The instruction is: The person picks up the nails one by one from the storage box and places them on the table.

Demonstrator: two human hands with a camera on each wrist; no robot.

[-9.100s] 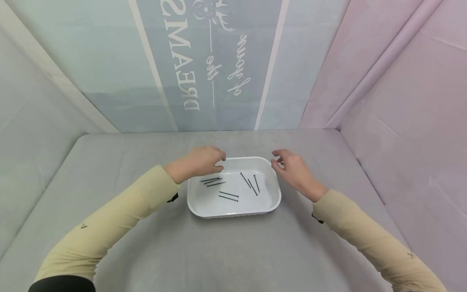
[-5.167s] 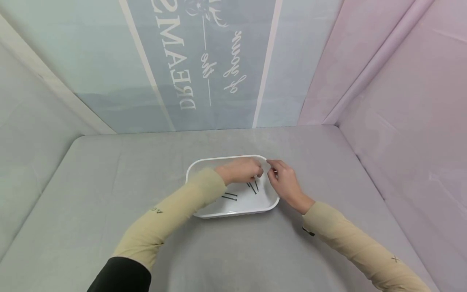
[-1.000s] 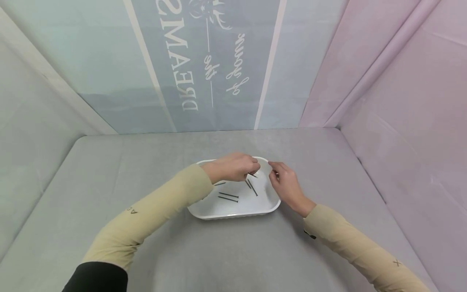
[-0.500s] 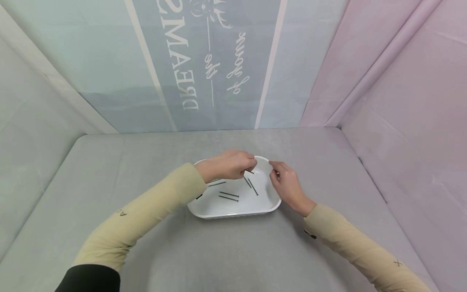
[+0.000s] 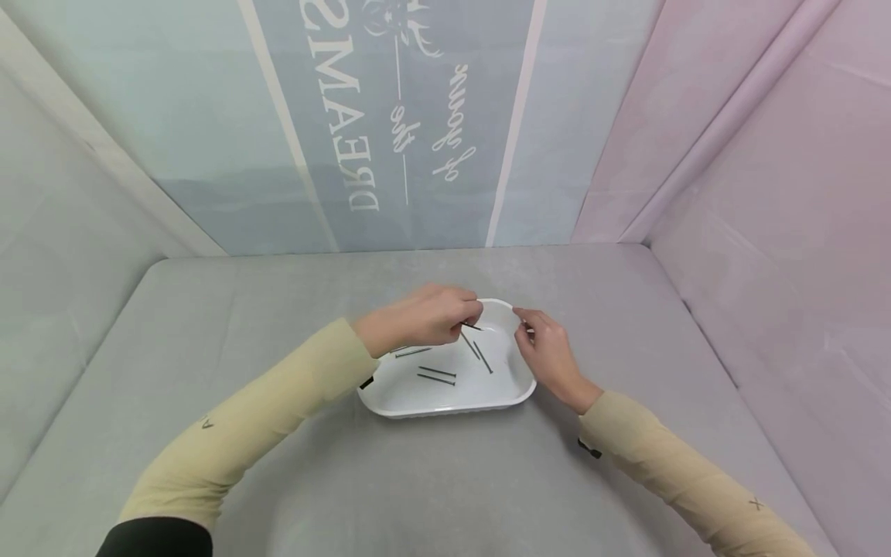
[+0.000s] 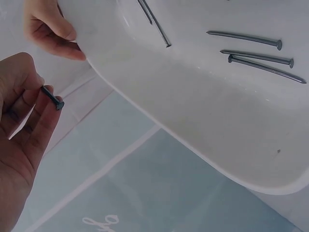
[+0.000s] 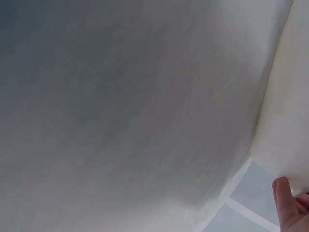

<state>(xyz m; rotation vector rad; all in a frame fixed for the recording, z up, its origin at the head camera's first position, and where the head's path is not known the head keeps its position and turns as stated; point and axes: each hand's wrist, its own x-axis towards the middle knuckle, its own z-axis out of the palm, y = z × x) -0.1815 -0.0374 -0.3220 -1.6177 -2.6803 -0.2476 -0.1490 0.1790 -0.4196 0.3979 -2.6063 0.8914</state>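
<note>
My left hand [image 5: 438,313] pinches a dark steel nail [image 6: 52,97] between thumb and fingers, over the back part of a white tray [image 5: 445,408]. The nail's head points out past the fingertips in the left wrist view. At the tray's back right corner, my right hand [image 5: 553,352] grips the rim with its fingertips. Two nails [image 5: 483,357] lie slanted in the right half of the tray, and another pair [image 5: 437,380] lies near the middle. Further nails [image 5: 414,352] on the left are partly hidden by my left hand in the head view; three show in the left wrist view.
The tray stands on a grey cloth-covered table [image 5: 445,480]. Behind it rises a blue-grey printed cloth [image 5: 445,209], with pale walls [image 5: 780,232] on either side.
Nine seconds ago my right hand was off the rim and three nails lay at the right. Now one is lifted in my left hand, which has moved left over the last second.
</note>
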